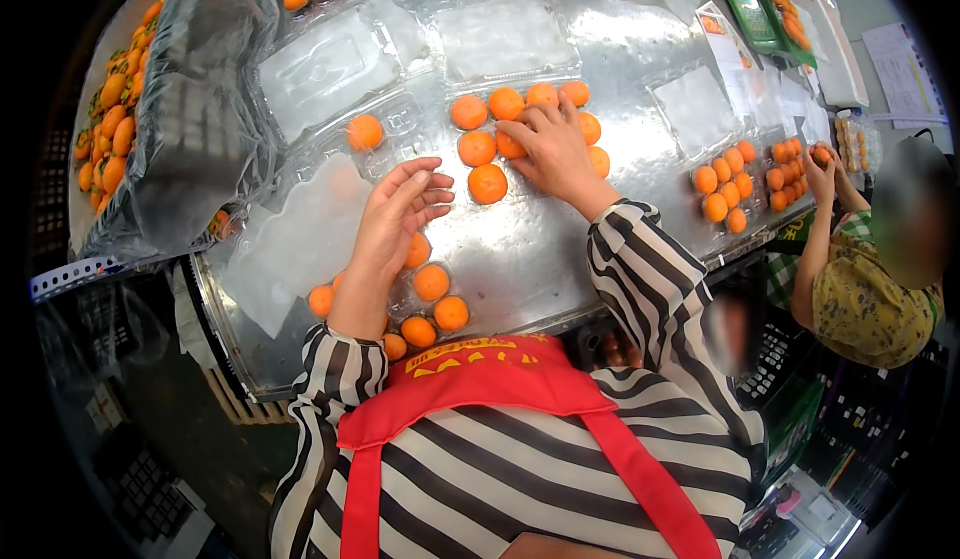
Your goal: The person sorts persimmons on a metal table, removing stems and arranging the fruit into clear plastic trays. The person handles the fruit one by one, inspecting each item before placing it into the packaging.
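My right hand (548,155) rests over a clear tray of orange fruits (488,184) in the middle of the steel table, its fingers closed round one fruit (510,146). My left hand (410,204) hovers just left of that tray, fingers apart and slightly curled, holding nothing visible. Below it, another group of orange fruits (432,282) is partly hidden by my forearm. A single fruit (364,132) sits in a plastic tray above my left hand, and a white liner sheet (285,249) lies to the left.
A plastic-lined crate of fruit (175,169) stands at left. Lined empty trays (500,39) lie at back. Filled trays (727,185) line the right, with a green scale (750,14) behind. A co-worker (850,299) at the right edge holds a fruit. The table's front edge (740,249) runs before me.
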Demonstrator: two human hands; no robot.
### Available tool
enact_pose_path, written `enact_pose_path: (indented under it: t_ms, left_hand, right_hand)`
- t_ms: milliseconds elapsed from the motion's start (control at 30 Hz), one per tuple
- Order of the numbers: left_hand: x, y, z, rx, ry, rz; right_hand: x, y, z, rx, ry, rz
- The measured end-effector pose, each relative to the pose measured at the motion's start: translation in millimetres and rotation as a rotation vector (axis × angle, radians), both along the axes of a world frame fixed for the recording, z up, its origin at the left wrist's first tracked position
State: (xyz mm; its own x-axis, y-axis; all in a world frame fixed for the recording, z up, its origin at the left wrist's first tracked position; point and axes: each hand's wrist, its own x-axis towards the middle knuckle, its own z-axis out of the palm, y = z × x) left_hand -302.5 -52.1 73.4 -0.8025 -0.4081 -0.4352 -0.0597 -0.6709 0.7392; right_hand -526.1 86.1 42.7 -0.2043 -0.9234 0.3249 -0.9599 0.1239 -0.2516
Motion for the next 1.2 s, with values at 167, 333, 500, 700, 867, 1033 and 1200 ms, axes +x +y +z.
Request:
enact_pose_path:
  t_ms: [167, 333, 500, 700, 867, 1033, 1200]
  left_hand:
    - [-2, 0, -1, 0.001, -0.004, -0.006]
    - [-2, -1, -2, 0.015, 0.002, -0.003]
    - [-4, 0, -2, 0.015, -0.012, -0.015]
    - [-2, -1, 0, -0.007, -0.011, -0.017]
    - [9, -3, 10, -0.04, -0.035, 0.011]
    - [23, -16, 30, -0.049, 0.104, 0.054]
    - [44, -23, 37, -0.103, 0.116, 0.129]
  right_hand:
    - [-9, 0, 1, 0.017, 0.014, 0.049]
    - [-15, 2, -3, -0.025, 0.007, 0.087]
    - [-16, 3, 2, -0.041, -0.012, 0.093]
    - [-16, 2, 4, 0.005, -0.05, 0.09]
    - [-14, -2, -2, 0.027, -0.018, 0.122]
    - [-15, -1, 2, 0.056, 0.008, 0.08]
    - [-12, -2, 1, 0.103, 0.044, 0.08]
